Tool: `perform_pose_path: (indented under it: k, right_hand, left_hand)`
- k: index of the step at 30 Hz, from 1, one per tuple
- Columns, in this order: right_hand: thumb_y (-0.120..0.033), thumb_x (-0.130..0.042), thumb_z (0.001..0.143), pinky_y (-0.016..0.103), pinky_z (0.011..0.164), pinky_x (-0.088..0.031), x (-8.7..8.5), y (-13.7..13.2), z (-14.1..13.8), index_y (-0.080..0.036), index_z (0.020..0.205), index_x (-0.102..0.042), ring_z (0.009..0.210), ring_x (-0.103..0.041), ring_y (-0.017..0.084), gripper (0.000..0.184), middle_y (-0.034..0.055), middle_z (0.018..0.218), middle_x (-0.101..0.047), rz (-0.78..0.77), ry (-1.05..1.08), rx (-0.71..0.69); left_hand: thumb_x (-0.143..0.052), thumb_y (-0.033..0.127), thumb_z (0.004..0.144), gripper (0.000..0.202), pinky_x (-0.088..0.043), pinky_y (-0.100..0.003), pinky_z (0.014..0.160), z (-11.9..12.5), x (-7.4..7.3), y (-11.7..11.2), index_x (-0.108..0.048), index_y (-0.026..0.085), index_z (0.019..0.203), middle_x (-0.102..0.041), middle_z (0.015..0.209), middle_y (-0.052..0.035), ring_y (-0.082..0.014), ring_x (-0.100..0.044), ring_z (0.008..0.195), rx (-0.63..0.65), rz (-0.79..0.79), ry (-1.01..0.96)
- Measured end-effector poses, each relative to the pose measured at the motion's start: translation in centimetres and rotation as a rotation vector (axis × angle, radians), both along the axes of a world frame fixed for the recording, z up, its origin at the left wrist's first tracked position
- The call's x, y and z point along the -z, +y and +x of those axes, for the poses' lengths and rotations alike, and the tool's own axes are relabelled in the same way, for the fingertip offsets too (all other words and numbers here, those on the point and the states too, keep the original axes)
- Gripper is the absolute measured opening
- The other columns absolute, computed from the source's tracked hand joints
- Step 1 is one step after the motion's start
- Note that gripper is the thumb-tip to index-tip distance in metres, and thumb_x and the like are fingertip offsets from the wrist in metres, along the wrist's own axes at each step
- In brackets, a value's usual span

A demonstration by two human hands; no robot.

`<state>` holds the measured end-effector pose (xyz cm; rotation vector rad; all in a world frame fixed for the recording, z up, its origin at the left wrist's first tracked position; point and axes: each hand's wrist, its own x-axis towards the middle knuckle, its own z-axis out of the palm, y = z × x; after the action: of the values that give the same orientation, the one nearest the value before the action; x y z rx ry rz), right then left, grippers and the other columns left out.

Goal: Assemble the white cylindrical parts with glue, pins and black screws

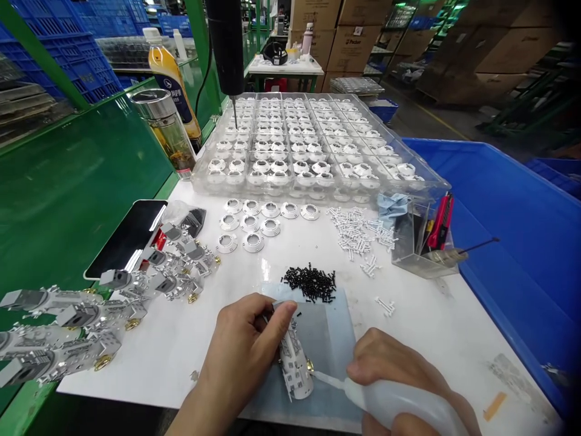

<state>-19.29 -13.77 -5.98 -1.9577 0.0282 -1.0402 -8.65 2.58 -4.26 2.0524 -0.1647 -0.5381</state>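
My left hand [242, 348] is closed around the upper end of a white and grey plastic model piece [296, 369] with small square panels. A small gold cup-shaped part [310, 366] sits on the piece's right side. My right hand [403, 363] grips a white squeeze bottle [393, 396]. The bottle's thin nozzle [327, 379] points left, its tip at or very near the gold part. Beneath the piece lies a light blue mat [338, 339]. Just beyond it is a heap of small black screws [313, 283].
Similar assembled pieces [68, 318] crowd the left edge near a tablet [129, 236]. White rings [249, 224] lie before a clear tray [290, 188]; white pins [356, 233] and a tool box [415, 248] are right. A screwdriver [227, 48] hangs above. A blue bin [499, 242] borders the table.
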Motion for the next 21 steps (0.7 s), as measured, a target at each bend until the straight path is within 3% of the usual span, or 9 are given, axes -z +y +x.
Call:
perform_pose_path:
  k: [5, 9, 15, 21]
  right_hand:
    - [-0.036, -0.054, 0.108, 0.038, 0.059, -0.053, -1.1, 0.2, 0.1, -0.022, 0.092, -0.072, 0.062, -0.064, 0.023, 0.028, 0.0067, 0.075, -0.068, 0.019, 0.084, -0.097]
    - [-0.040, -0.053, 0.108, 0.035, 0.053, -0.050, -0.8, -0.2, 0.3, -0.021, 0.090, -0.072, 0.057, -0.061, 0.021, 0.033, 0.0065, 0.072, -0.067, -0.011, 0.035, -0.089]
    - [-0.041, -0.052, 0.109, 0.036, 0.058, -0.051, -0.4, 0.0, 0.3, -0.021, 0.093, -0.073, 0.063, -0.063, 0.023, 0.033, 0.0069, 0.075, -0.068, -0.005, 0.038, -0.108]
    - [-0.032, -0.051, 0.107, 0.039, 0.060, -0.050, -0.2, 0.9, 0.6, -0.022, 0.091, -0.073, 0.064, -0.062, 0.024, 0.029, 0.0061, 0.072, -0.063, -0.054, -0.074, 0.034]
  left_hand:
    - [-0.060, 0.062, 0.096, 0.048, -0.037, -0.026, 0.052, 0.0, -0.1, 0.0, -0.066, 0.021, 0.071, -0.056, 0.055, 0.0022, -0.0152, -0.051, 0.053, 0.006, 0.008, -0.024]
    - [-0.060, 0.061, 0.096, 0.048, -0.037, -0.026, 0.053, 0.1, -0.2, 0.0, -0.066, 0.021, 0.070, -0.058, 0.057, 0.0014, -0.0155, -0.052, 0.055, 0.010, 0.008, -0.035]
    - [-0.059, 0.064, 0.096, 0.050, -0.036, -0.026, 0.051, -0.1, 0.0, 0.1, -0.066, 0.021, 0.071, -0.057, 0.053, 0.0020, -0.0154, -0.050, 0.051, 0.013, 0.016, -0.015]
    - [-0.058, 0.064, 0.096, 0.050, -0.038, -0.027, 0.052, -0.1, -0.2, 0.2, -0.069, 0.021, 0.073, -0.058, 0.054, 0.0011, -0.0162, -0.053, 0.052, 0.019, 0.034, -0.031]
